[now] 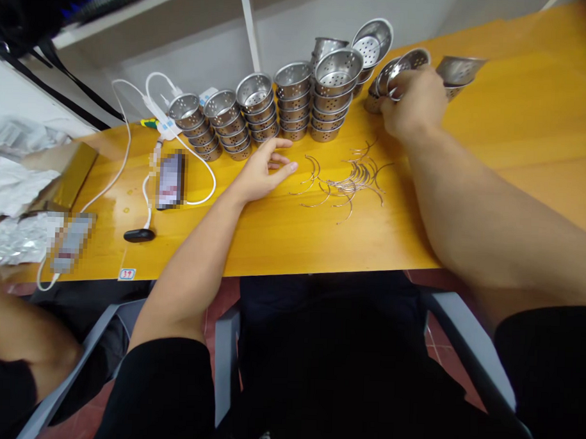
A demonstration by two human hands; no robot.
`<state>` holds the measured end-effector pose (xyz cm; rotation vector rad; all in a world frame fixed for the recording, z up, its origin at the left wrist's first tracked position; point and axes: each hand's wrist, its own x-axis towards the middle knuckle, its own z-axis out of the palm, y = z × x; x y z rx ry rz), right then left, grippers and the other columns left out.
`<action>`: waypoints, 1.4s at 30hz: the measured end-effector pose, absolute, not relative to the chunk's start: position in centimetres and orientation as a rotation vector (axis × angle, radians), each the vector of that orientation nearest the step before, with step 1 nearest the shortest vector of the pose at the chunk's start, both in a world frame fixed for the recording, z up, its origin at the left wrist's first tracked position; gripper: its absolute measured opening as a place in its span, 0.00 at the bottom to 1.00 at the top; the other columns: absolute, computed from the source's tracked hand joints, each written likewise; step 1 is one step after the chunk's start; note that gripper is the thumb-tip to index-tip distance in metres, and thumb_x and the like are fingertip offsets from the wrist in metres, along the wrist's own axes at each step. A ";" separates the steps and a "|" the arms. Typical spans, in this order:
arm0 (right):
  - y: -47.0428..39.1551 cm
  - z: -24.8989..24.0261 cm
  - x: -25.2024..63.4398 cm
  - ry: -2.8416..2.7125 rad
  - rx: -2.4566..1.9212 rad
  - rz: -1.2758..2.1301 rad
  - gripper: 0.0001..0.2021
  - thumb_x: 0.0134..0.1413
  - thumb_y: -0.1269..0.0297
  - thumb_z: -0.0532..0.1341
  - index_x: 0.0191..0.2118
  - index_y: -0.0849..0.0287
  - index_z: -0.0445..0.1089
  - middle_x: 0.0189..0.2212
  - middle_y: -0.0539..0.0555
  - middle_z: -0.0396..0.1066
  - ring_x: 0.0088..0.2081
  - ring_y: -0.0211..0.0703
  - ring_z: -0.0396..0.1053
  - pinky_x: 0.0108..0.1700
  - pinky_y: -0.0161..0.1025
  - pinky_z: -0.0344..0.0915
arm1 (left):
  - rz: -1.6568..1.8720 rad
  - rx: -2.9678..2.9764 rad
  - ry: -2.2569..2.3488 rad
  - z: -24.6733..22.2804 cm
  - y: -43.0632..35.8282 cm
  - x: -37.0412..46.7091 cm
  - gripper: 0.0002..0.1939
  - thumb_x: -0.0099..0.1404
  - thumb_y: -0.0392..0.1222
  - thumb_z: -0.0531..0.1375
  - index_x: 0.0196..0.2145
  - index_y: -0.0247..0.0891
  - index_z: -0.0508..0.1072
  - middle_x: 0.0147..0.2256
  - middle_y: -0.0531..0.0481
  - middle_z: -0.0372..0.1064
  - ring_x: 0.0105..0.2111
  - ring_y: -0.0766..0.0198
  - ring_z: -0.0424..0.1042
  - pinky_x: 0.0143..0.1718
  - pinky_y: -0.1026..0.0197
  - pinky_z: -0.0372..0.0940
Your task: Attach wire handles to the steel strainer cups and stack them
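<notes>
My right hand [417,105] is closed on the rim of a perforated metal cup [414,59] at the right end of the row. Other cups touch or stand close around it, and my palm hides part of them. Over the table my left hand [266,172] is open, its fingers apart and nothing in them. Between my hands lies a loose pile of thin curved wires [356,178]. Behind the wires stand several stacks of perforated metal cups [332,102], and one stack [255,93] rises just beyond my left fingers.
A phone [171,180] with white cables lies left of my left hand, near a black oval device [139,235]. Another phone [73,242] and crumpled plastic [23,239] are farther left. A person's arm [24,325] is at the lower left. The wooden table [292,245] ends before my lap.
</notes>
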<state>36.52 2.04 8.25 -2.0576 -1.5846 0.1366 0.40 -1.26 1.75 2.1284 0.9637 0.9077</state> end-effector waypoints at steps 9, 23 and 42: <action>1.8 8.6 36.2 -1.553 -2.032 0.115 0.19 0.96 0.72 0.67 0.80 0.70 0.79 0.84 0.77 0.71 0.81 0.64 0.77 0.76 0.54 0.71 | 0.903 2.125 0.970 1.7 -1.1 0.4 0.28 0.80 0.52 0.72 0.72 0.47 0.75 0.77 0.36 0.78 0.64 0.50 0.91 0.69 0.46 0.89; 4.0 7.5 39.2 -1.542 -1.429 -0.171 0.11 0.86 0.74 0.60 0.58 0.47 0.70 0.71 0.77 0.76 0.71 0.68 0.74 0.80 0.61 0.70 | 0.874 2.144 1.012 2.3 -1.5 0.4 0.28 0.81 0.52 0.72 0.73 0.48 0.75 0.79 0.37 0.79 0.65 0.49 0.91 0.71 0.44 0.88; -5.6 4.6 26.0 -1.995 -0.705 0.507 0.22 0.89 0.31 0.67 0.55 0.45 0.80 0.51 0.63 0.77 0.58 0.72 0.77 0.66 0.73 0.84 | 1.083 2.023 1.039 3.4 -0.2 0.1 0.66 0.64 1.04 0.66 0.80 0.55 0.75 0.71 0.40 0.84 0.74 0.32 0.88 0.73 0.30 0.87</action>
